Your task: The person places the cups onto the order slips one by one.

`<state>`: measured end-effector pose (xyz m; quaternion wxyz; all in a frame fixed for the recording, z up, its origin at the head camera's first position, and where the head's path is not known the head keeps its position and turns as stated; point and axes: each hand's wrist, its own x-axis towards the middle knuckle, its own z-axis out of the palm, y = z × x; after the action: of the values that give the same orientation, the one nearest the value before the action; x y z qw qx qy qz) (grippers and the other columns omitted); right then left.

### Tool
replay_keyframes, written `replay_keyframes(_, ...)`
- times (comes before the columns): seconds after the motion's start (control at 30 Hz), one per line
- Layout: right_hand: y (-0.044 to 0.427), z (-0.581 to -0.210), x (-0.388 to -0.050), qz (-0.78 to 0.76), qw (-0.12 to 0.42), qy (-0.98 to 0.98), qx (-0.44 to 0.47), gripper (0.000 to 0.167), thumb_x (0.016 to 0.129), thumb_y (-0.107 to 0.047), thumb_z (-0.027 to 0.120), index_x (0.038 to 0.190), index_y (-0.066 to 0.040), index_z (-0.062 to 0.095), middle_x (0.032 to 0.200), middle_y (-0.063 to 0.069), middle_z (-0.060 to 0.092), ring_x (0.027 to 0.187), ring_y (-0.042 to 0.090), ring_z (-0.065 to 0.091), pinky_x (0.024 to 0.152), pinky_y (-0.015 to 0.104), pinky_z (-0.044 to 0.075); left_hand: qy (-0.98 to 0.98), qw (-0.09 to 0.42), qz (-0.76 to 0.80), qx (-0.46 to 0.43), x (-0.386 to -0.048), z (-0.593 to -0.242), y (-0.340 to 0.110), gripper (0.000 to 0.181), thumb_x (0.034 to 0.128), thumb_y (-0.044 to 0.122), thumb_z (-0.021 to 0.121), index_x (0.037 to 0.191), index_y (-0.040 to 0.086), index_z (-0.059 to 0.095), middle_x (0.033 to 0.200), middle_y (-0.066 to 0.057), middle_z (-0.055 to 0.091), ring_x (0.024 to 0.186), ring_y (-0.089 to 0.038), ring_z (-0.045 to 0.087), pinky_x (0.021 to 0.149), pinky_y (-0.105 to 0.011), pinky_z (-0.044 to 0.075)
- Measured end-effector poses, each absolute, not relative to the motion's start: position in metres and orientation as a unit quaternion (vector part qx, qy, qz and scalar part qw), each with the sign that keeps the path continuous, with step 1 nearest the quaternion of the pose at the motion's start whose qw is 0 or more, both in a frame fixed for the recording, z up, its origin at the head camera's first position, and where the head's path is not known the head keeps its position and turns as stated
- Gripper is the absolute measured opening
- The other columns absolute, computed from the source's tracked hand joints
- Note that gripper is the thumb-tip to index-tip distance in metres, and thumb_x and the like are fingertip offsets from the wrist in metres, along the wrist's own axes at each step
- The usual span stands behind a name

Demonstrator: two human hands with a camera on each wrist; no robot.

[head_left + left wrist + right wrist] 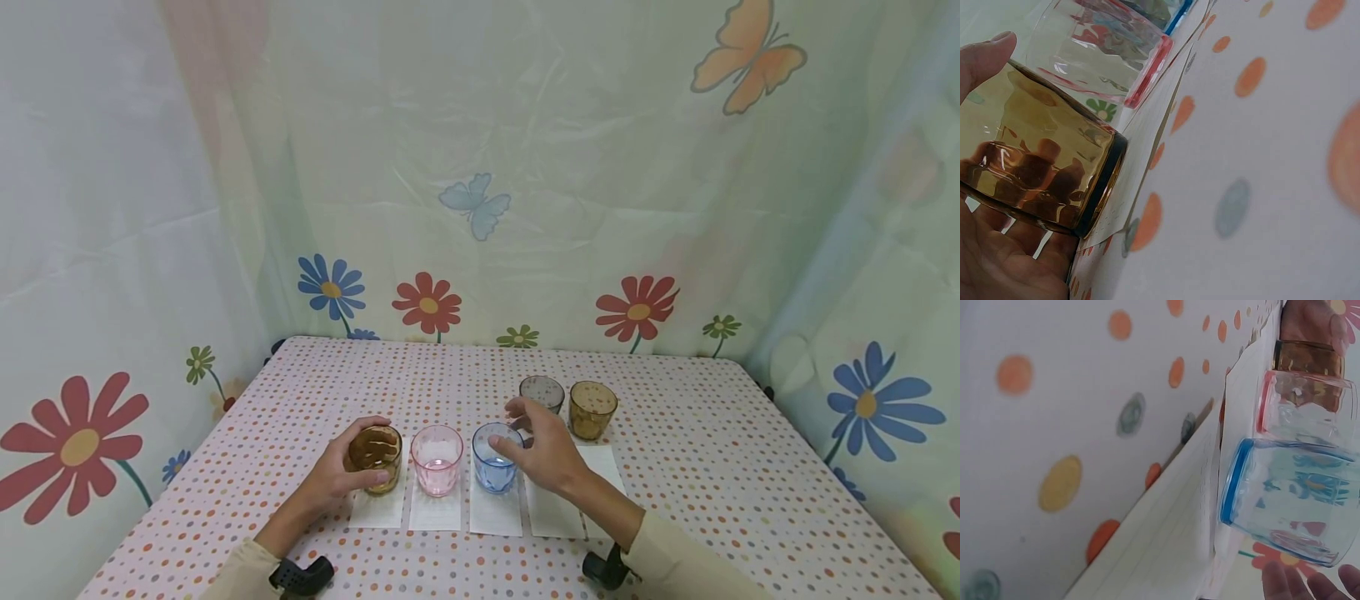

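Note:
My left hand point(337, 467) curls around an amber glass point(377, 460) at the left end of a row. Its thumb lies on the near side and its fingers wrap the far side; the glass's dark base point(1102, 184) is at the paper. Beside it stands a clear pink-tinted glass point(437, 461), then a blue glass point(495, 471). My right hand point(547, 450) hovers at the blue glass's right side, fingers spread and loosely bent, with the thumb in front of its rim. In the right wrist view, the fingertips point(1297, 584) appear apart from the blue glass.
Behind the right hand stand a grey glass point(543, 392), partly hidden, and a second amber glass point(592, 410). White paper strips point(495, 518) lie side by side beneath the row. A dotted cloth point(712, 467) covers the table, with flowered curtains point(525, 275) around it.

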<state>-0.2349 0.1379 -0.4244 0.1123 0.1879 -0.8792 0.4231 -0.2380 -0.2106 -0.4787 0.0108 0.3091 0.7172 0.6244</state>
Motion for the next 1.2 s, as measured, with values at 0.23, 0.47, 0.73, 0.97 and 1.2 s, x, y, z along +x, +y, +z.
replay_keyframes(0.23, 0.139, -0.423, -0.237, 0.43, 0.126, -0.874, 0.19, 0.055, 0.091, -0.035, 0.076, 0.132, -0.005, 0.056, 0.124, 0.017, 0.063, 0.111, 0.032, 0.065, 0.09, 0.043, 0.057, 0.722, 0.01, 0.621, 0.306, -0.239, -0.48, -0.211, 0.063, 0.092, 0.001, 0.068, 0.149, 0.006, 0.041, 0.136, -0.024, 0.054, 0.121, -0.025, 0.061, 0.101, -0.032, 0.051)
replay_keyframes(0.47, 0.142, -0.423, -0.238, 0.44, 0.128, -0.871, 0.179, 0.056, 0.09, -0.031, 0.078, 0.133, -0.003, 0.055, 0.125, 0.015, 0.062, 0.113, 0.034, 0.064, 0.089, 0.043, 0.058, 0.72, 0.01, 0.622, 0.306, -0.238, -0.478, -0.21, 0.063, 0.092, 0.001, 0.068, 0.149, 0.005, 0.04, 0.136, -0.025, 0.054, 0.121, -0.029, 0.061, 0.101, -0.034, 0.052)
replay_keyframes(0.73, 0.148, -0.423, -0.241, 0.43, 0.155, -0.872, 0.176, 0.054, 0.089, -0.028, 0.079, 0.131, -0.004, 0.056, 0.122, 0.017, 0.062, 0.109, 0.035, 0.063, 0.084, 0.043, 0.06, 0.728, 0.006, 0.618, 0.297, -0.238, -0.478, -0.209, 0.065, 0.0907, 0.002, 0.071, 0.148, 0.007, 0.042, 0.135, -0.023, 0.056, 0.122, -0.032, 0.061, 0.102, -0.032, 0.051)
replay_keyframes(0.97, 0.151, -0.421, -0.244, 0.423, 0.187, -0.868, 0.179, 0.054, 0.088, -0.026, 0.081, 0.129, 0.001, 0.057, 0.121, 0.018, 0.062, 0.107, 0.034, 0.062, 0.082, 0.045, 0.059, 0.735, 0.005, 0.612, 0.292, -0.239, -0.479, -0.209, 0.065, 0.0904, 0.004, 0.071, 0.148, 0.008, 0.042, 0.135, -0.023, 0.056, 0.122, -0.034, 0.06, 0.102, -0.033, 0.051)
replay_keyframes(1.2, 0.152, -0.42, -0.246, 0.423, 0.194, -0.866, 0.183, 0.055, 0.088, -0.025, 0.081, 0.13, 0.0, 0.056, 0.121, 0.015, 0.062, 0.107, 0.033, 0.062, 0.079, 0.04, 0.059, 0.737, 0.008, 0.612, 0.287, -0.239, -0.478, -0.21, 0.065, 0.0906, 0.007, 0.071, 0.148, 0.009, 0.042, 0.136, -0.021, 0.055, 0.121, -0.033, 0.06, 0.1, -0.032, 0.051)
